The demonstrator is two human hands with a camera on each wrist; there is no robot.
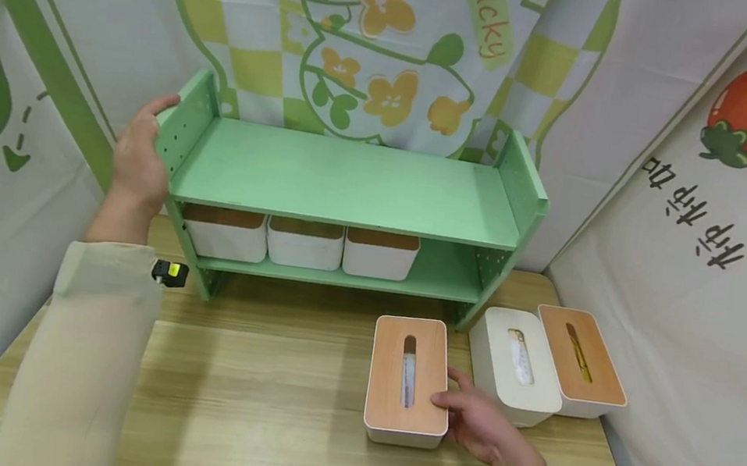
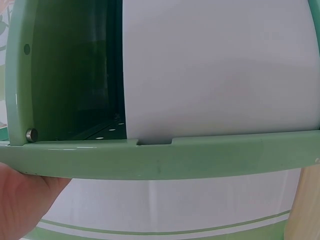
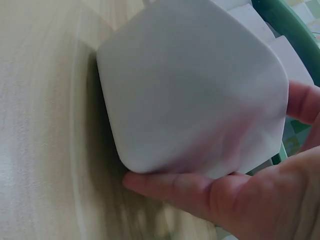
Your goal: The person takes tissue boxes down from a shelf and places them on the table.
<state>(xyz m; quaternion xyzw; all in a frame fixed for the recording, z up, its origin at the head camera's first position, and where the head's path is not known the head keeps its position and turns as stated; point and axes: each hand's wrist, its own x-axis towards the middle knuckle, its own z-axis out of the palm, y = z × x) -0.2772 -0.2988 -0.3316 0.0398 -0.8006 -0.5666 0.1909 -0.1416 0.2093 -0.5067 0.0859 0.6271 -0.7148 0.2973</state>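
Note:
A white tissue box (image 1: 425, 378) with a wood-coloured lid and a long slot is in my right hand (image 1: 479, 420) over the front of the table. The thumb lies on the lid's right edge while the fingers go along the side. In the right wrist view, pale walls of the tissue box (image 3: 190, 90) fill the middle beside my hand (image 3: 250, 200). Whether the box touches the table is unclear. My left hand (image 1: 141, 155) grips the left side panel of a green two-tier shelf (image 1: 352, 179), fingertips at its top edge. The left wrist view shows only part of that hand (image 2: 25, 200).
Three white boxes, the left (image 1: 224, 237), middle (image 1: 304, 244) and right (image 1: 380, 256), stand on the lower tier. At right are a white tissue box (image 1: 518, 370) and a wood-lidded one (image 1: 586, 363). Printed curtains (image 1: 655, 301) surround the wooden table (image 1: 251, 406).

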